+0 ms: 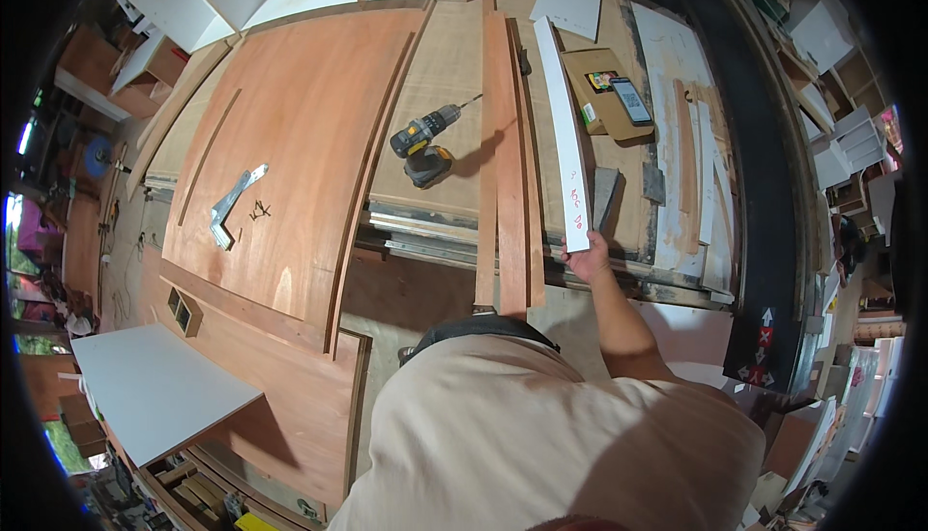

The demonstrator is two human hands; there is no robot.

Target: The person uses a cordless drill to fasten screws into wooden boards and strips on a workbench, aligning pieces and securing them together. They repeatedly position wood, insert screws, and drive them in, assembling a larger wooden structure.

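Note:
My right hand (588, 258) is closed around the near end of a long white strip of board (564, 125) with red handwriting on it. The strip's far end reaches toward a small white panel (568, 7). My left hand does not show. To the left of the strip, several long reddish-brown wood strips (507, 144) lie lengthwise and jut past the bench's near edge toward my waist. Left of those, a cordless drill (425, 140) lies on its side, its bit pointing at the strips.
A large reddish plywood panel (290, 115) bears a metal bracket (232, 207) and several screws (260, 210). Right of the white strip lie a cardboard box (588, 77), a phone (632, 102) and thin offcuts (688, 144). White cabinet compartments (300, 1) stand at the far side.

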